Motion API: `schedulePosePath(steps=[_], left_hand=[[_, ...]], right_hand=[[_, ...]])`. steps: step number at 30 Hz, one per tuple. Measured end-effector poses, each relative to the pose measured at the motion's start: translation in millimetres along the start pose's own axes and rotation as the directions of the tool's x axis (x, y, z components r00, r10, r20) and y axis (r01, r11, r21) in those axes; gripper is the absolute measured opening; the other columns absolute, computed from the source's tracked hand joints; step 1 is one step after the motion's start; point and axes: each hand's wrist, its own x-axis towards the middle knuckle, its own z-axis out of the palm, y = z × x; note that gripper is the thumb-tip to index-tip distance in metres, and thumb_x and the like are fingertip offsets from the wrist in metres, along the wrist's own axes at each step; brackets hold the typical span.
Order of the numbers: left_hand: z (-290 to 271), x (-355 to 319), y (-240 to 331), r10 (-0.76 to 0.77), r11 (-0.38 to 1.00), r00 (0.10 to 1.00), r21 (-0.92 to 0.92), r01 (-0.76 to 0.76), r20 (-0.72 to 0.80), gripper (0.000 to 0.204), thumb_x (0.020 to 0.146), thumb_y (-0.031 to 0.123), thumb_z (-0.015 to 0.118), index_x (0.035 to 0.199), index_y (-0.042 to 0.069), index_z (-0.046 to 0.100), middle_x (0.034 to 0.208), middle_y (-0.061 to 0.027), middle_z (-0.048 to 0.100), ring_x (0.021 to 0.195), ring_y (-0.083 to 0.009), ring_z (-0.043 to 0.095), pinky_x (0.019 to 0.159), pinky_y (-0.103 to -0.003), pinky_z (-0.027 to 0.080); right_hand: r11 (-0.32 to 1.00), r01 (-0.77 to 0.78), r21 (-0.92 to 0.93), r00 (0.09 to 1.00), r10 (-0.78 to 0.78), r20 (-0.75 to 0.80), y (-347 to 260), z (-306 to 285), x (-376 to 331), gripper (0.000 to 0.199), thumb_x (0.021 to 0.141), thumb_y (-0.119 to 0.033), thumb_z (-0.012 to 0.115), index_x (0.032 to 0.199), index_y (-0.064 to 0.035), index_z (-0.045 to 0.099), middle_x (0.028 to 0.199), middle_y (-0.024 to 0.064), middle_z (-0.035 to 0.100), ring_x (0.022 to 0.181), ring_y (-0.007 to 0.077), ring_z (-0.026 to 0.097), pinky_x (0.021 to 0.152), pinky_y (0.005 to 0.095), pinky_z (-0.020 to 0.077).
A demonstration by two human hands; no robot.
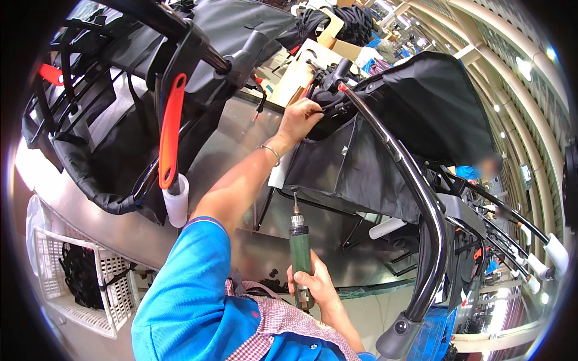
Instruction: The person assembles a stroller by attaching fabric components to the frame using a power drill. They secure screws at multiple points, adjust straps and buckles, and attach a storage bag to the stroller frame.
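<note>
My right hand (319,284) is wrapped around a green power screwdriver (299,246). The screwdriver stands nearly upright in view, its bit pointing away from me, close to the lower edge of a black fabric seat (370,171). Stretched out ahead, my left hand (299,120) has its fingers pinched together at the seat's upper left edge. A small dark bit shows at the fingertips, too little to name. Over the seat's right side curves a glossy black frame tube (415,180), with a black canopy (433,108) behind it.
A second black fabric seat (114,162) with a red strip (173,132) on its frame stands at left on the metal worktable (211,150). A white plastic basket (78,283) holds black parts at lower left. Cardboard boxes (301,69) sit beyond; more frames stand at right.
</note>
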Motion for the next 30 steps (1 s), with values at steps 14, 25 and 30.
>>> schedulePosePath(steps=[14,25,30], left_hand=[[18,-21,15,0.204,0.97,0.969,0.163,-0.181,-0.137,0.013,0.077,0.001,0.072,0.089,0.002,0.068,0.091,-0.0113,0.067,0.081,-0.0254,0.067,0.073,-0.031,0.054],[21,-6,-9,0.092,0.974,0.994,0.211,-0.077,-0.06,0.044,0.075,0.012,0.078,0.115,0.004,0.061,0.112,-0.0122,0.059,0.101,-0.0303,0.06,0.085,-0.035,0.051],[30,-11,-20,-0.011,1.0,0.997,-0.004,0.011,0.079,0.04,0.082,0.018,0.074,0.115,-0.001,0.06,0.111,-0.019,0.063,0.101,-0.0378,0.061,0.088,-0.04,0.05]], right_hand=[[0.998,0.047,-0.04,0.998,-0.048,-0.043,-7,-7,14,0.066,0.078,-0.038,0.08,0.119,-0.0021,0.042,0.08,0.0096,0.061,0.056,0.0185,0.062,0.048,0.0302,0.0512],[0.986,0.161,0.044,0.986,-0.16,-0.043,-48,-7,66,0.057,0.082,-0.028,0.079,0.118,-0.0024,0.042,0.077,0.0078,0.059,0.055,0.017,0.061,0.049,0.0303,0.0519],[0.981,0.192,-0.016,0.968,-0.192,-0.162,-63,-10,93,0.048,0.082,-0.034,0.078,0.103,-0.0027,0.049,0.073,0.0065,0.059,0.054,0.0153,0.061,0.047,0.0293,0.0517]])
